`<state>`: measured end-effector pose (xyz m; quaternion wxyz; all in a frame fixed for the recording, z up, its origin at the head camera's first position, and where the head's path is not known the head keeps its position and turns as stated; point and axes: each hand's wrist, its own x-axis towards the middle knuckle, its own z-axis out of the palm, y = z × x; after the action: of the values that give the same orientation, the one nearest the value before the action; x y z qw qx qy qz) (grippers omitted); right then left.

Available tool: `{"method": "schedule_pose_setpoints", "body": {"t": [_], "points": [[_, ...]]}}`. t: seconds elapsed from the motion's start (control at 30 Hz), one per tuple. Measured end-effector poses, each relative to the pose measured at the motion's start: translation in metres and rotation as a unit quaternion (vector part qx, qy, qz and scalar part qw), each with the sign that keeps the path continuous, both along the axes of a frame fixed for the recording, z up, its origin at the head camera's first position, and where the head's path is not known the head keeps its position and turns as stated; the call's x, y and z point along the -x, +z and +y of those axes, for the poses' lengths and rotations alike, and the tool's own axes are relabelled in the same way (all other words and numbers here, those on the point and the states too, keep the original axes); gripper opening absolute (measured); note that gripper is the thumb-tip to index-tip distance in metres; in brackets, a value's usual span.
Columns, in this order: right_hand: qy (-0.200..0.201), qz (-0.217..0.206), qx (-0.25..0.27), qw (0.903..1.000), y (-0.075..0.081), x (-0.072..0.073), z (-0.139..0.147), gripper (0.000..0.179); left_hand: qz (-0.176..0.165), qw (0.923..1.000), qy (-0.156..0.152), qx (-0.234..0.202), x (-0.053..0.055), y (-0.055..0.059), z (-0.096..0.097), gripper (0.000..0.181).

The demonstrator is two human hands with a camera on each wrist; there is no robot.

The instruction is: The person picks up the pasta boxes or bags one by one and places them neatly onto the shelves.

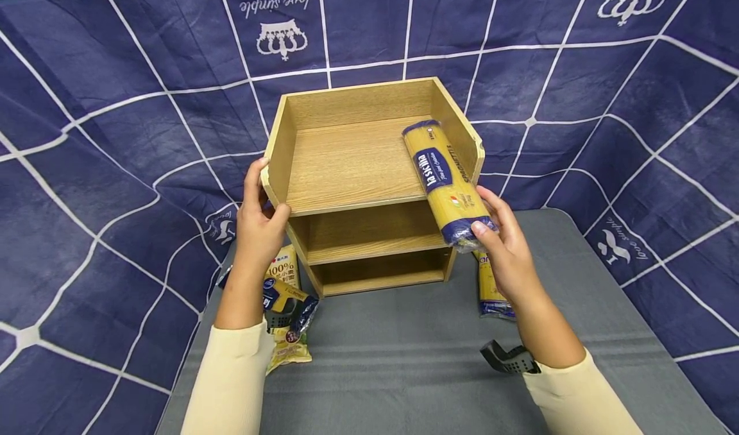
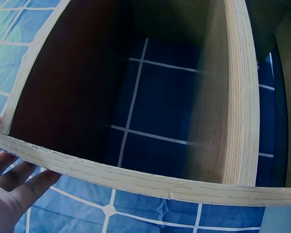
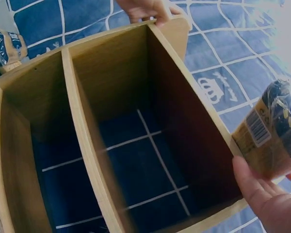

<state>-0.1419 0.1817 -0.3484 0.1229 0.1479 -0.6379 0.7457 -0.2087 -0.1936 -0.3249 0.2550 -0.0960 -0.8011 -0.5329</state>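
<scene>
A wooden shelf unit (image 1: 352,165) with an open top tray and two compartments below stands on the grey surface. My left hand (image 1: 260,220) grips the front edge of its left side panel, thumb inside and fingers outside; the left wrist view shows those fingers (image 2: 24,182) under the panel edge. In my right hand (image 1: 508,249) is a yellow and blue pack of spaghetti (image 1: 444,178), held by its near end. The pack slants over the right part of the top tray; whether it touches the wood I cannot tell. The right wrist view shows the pack's end (image 3: 266,131) beside the shelf.
Left of the shelf lie a noodle bag (image 1: 283,265), another spaghetti pack (image 1: 291,300) and a yellow bag (image 1: 288,351), partly behind my left forearm. A further yellow pack (image 1: 491,287) lies at the right. Blue checked cloth (image 1: 369,18) hangs behind and at both sides.
</scene>
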Motion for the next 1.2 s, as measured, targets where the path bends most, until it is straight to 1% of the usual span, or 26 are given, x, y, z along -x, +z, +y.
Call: {"method": "schedule_pose_setpoints", "body": {"t": [0.17, 0.33, 0.43, 0.6, 0.8, 0.97, 1.1, 1.2], "points": [[0.006, 0.021, 0.008, 0.9997, -0.005, -0.004, 0.004, 0.062, 0.005, 1.0, -0.002, -0.001, 0.0, -0.001, 0.001, 0.079], [0.028, 0.077, 0.019, 0.9965, -0.009, -0.006, 0.008, 0.066, 0.006, 0.9999, -0.008, -0.007, 0.001, -0.001, 0.001, 0.079], [0.029, 0.099, 0.013, 0.9946, -0.011, -0.006, 0.009, 0.069, 0.008, 0.9999, -0.01, -0.01, 0.001, -0.001, 0.001, 0.079], [0.014, 0.105, 0.012, 0.9943, -0.012, -0.004, 0.007, 0.069, 0.007, 0.9999, -0.004, -0.006, 0.0, 0.0, 0.001, 0.079], [-0.004, 0.114, 0.02, 0.9933, -0.012, -0.003, 0.004, 0.064, 0.005, 1.0, 0.0, -0.002, -0.001, 0.001, 0.001, 0.079], [-0.025, 0.121, 0.009, 0.9923, -0.011, -0.002, 0.002, 0.061, 0.003, 0.9999, -0.004, -0.009, -0.001, 0.001, 0.001, 0.079], [-0.043, 0.126, 0.004, 0.9911, -0.01, 0.002, 0.0, 0.058, 0.002, 0.9998, -0.012, -0.018, -0.001, 0.002, 0.002, 0.08], [-0.059, 0.126, 0.001, 0.9903, -0.009, 0.005, -0.003, 0.057, 0.002, 0.9998, -0.012, -0.016, 0.0, 0.002, 0.002, 0.08]]}}
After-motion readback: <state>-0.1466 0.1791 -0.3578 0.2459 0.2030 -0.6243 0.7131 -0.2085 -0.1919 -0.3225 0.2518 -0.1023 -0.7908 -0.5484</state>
